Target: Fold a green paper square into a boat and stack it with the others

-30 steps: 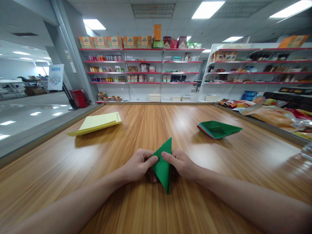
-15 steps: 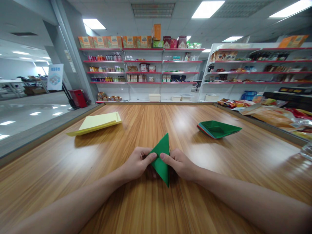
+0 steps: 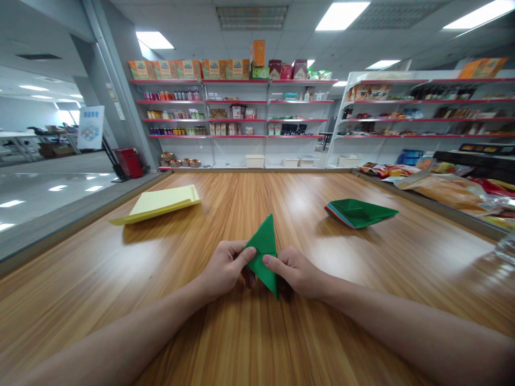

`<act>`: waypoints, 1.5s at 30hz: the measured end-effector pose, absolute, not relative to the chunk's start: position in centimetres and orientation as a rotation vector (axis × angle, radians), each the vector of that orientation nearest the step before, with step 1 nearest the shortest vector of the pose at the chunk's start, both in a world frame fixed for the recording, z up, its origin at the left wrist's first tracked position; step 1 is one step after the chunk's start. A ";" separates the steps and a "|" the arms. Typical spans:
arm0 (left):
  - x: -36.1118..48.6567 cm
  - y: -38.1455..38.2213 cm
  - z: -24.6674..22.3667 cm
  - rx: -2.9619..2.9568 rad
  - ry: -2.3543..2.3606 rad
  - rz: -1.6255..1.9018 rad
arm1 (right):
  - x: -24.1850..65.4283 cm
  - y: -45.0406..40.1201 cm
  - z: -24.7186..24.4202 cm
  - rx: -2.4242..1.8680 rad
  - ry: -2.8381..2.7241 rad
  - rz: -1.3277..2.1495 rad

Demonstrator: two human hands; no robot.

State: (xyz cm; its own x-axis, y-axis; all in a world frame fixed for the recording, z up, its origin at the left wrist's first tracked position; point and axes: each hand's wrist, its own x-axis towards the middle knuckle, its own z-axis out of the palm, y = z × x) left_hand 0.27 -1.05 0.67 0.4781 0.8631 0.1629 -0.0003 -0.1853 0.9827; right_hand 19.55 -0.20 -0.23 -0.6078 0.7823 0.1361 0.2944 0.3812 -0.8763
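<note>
A green paper (image 3: 263, 241), folded into a triangle with a crease across its middle, is held between both hands above the wooden table (image 3: 241, 343). My left hand (image 3: 227, 268) pinches its left corner, thumb on top and fingers beneath. On the right side my right hand (image 3: 295, 271) grips the edge, its thumb on the front face. Some fingers of both hands are hidden behind the paper. A stack of yellow paper (image 3: 164, 201) lies at the left, and a stack of green folded paper (image 3: 360, 213), with red and blue layers below, lies at the right.
Beyond the table's far edge stand shelves (image 3: 237, 119) with boxes and bottles. Packaged goods (image 3: 446, 193) are piled past the right edge. A clear plastic object (image 3: 506, 249) is at the far right. A red box (image 3: 129, 162) stands on the floor at the left.
The green paper has shifted slightly left and tilted, and a crease line now shows across it. My left hand has moved slightly left; both hands still hold the paper.
</note>
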 end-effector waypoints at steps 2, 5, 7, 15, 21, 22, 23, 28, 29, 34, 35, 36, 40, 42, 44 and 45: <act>0.3 -1.1 0.6 1.548 0.756 0.921 | 19.6 -0.3 -0.1 -0.904 -2.110 1.212; 0.3 -1.0 0.5 1.522 0.752 0.931 | 19.6 -0.3 -0.1 -0.936 -2.096 1.248; 0.4 -1.0 0.5 1.500 0.762 0.958 | 19.6 -0.3 -0.2 -0.964 -2.072 1.270; 0.3 -0.8 0.2 1.444 0.747 0.991 | 19.6 -0.2 -0.4 -0.943 -2.094 1.319; 0.1 -0.6 0.3 1.415 0.746 1.099 | 19.4 -0.5 0.0 -0.938 -2.082 1.349; 0.1 -0.6 0.3 1.412 0.744 1.099 | 19.4 -0.5 0.0 -0.914 -2.099 1.338; 0.2 -0.6 0.3 1.409 0.740 1.094 | 19.4 -0.6 0.0 -0.892 -2.114 1.331; 0.3 -0.7 0.3 1.391 0.694 1.082 | 19.5 -0.5 0.0 -0.813 -2.121 1.401; 0.2 -0.7 0.3 1.387 0.689 1.082 | 19.5 -0.4 0.0 -0.808 -2.113 1.411; -0.1 -0.2 -0.4 1.288 0.702 1.177 | 19.3 -0.4 -0.1 -0.862 -2.066 1.451; -0.2 0.0 -0.5 1.272 0.703 1.190 | 19.3 -0.5 -0.1 -0.867 -2.062 1.461; -0.2 0.1 -0.6 1.259 0.701 1.192 | 19.3 -0.5 0.0 -0.871 -2.063 1.463; -0.2 0.3 -0.7 1.213 0.680 1.163 | 19.4 -0.6 0.3 -0.906 -2.069 1.429; -0.2 0.3 -0.5 1.185 0.666 1.141 | 19.4 -0.6 0.4 -0.931 -2.068 1.398; -0.2 0.3 -0.4 1.157 0.654 1.121 | 19.3 -0.5 0.5 -0.966 -2.066 1.340; -0.2 0.3 -0.3 1.145 0.650 1.115 | 19.2 -0.5 0.5 -0.986 -2.061 1.303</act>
State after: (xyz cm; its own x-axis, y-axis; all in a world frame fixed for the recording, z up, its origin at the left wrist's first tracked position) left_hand -0.19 0.26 -0.29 0.3541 0.9271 0.1226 -0.3498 0.0098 0.9368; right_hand 19.23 -0.52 0.46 -0.6093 0.7921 0.0357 0.3075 0.2776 -0.9102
